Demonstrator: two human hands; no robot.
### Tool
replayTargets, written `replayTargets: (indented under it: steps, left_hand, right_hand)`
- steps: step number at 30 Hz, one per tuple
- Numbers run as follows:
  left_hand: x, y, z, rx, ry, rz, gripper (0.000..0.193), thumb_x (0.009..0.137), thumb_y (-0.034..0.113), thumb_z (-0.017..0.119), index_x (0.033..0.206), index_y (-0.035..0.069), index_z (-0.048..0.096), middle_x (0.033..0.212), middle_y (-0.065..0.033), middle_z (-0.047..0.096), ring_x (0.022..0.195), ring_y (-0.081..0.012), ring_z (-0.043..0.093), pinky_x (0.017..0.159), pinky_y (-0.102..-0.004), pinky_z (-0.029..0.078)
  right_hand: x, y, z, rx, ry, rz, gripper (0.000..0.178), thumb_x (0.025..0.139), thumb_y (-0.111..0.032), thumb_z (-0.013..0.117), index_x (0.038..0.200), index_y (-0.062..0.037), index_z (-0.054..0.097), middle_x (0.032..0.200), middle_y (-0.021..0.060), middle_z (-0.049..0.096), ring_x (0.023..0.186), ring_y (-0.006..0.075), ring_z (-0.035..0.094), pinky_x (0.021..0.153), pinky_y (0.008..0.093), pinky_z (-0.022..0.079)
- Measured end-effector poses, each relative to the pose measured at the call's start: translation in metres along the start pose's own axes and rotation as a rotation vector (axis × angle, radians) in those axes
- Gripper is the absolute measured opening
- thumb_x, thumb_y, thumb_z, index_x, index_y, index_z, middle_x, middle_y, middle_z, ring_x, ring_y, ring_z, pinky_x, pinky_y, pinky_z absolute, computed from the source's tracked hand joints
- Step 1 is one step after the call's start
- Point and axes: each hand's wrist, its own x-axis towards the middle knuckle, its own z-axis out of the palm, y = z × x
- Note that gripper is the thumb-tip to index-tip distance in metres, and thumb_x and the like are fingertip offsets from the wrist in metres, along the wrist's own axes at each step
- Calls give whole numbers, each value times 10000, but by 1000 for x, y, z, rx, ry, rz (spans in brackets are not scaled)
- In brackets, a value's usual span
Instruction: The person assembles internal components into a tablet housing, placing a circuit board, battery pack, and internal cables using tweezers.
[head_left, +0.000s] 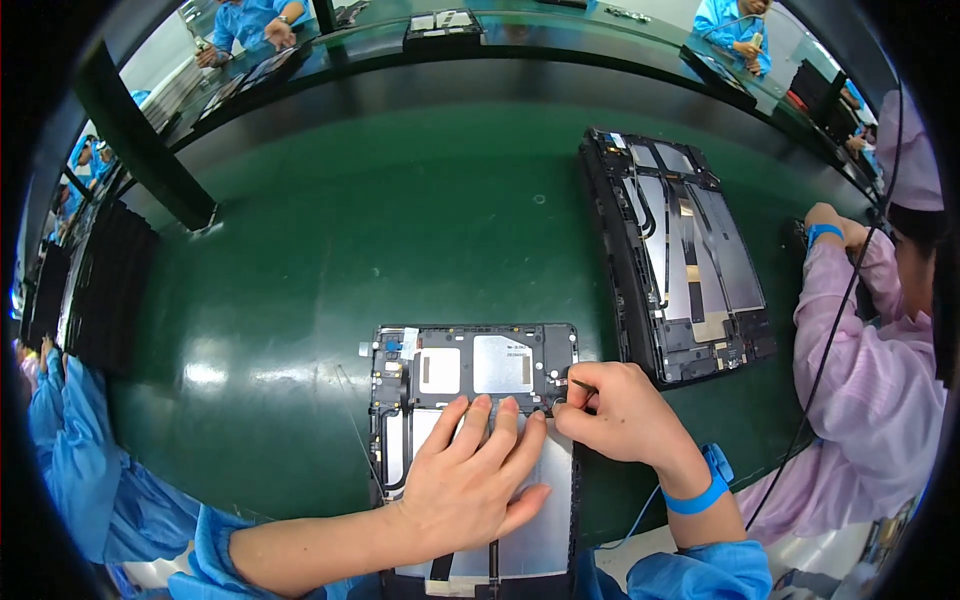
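Observation:
An opened tablet housing (420, 340) lies flat in front of me, black-framed, with silver plates, a black upper section and thin cables. My left hand (465, 485) rests palm down across its middle, fingers spread, fingertips by the lower edge of the black section. At the housing's upper right edge, my right hand (622, 408) is closed in a pinch around a thin dark tool (584, 385). Its tip is too small to make out. A blue wrist strap (703, 492) with a cord circles my right wrist. My left hand hides part of the silver plate.
A stack of similar tablet housings (690, 250) stands to the right on the green table (300, 260). Another dark stack (110, 280) is at the far left, near a dark post (145, 140). A pink-sleeved co-worker (850, 350) sits at right; blue-clad people work beyond.

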Motion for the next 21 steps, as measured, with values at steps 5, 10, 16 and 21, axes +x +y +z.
replayTargets:
  steps: [5, 10, 16, 21]
  left_hand:
    - [3, -3, 2, -58, -5, -12, 525, 666, 411, 531, 1026, 32, 479, 1004, -162, 448, 912, -312, 426, 846, -410, 304]
    - [4, -7, 0, -104, 10, 21, 570, 675, 442, 527, 1046, 13, 462, 1075, -144, 420, 968, -318, 392, 854, -426, 285]
    - [2, -6, 3, -13, -22, 86, 588, 684, 442, 518, 1065, -1, 451, 1096, -128, 416, 1000, -304, 379, 847, -455, 276]
    - [2, -12, 7, -66, 15, 76, 580, 707, 438, 482, 1061, -20, 448, 1074, -130, 422, 1001, -299, 378, 859, -454, 257]
  right_hand:
    - [-7, 0, -3, -75, -3, -28, 196, 642, -162, 561, 619, 4, 460, 582, 131, 512, 519, 298, 520, 474, 353, 410]
    - [-31, -21, 5, -446, 427, -174, 238, 616, -140, 645, 781, -41, 505, 714, 89, 485, 552, 259, 523, 477, 329, 423]
    - [-6, -14, -7, -329, 24, -62, 143, 638, -137, 579, 711, -19, 547, 628, 132, 566, 622, 253, 572, 541, 339, 444]
    - [12, -21, -15, -316, -126, 19, 127, 618, -84, 607, 664, 18, 546, 543, 77, 532, 505, 116, 517, 481, 230, 413]
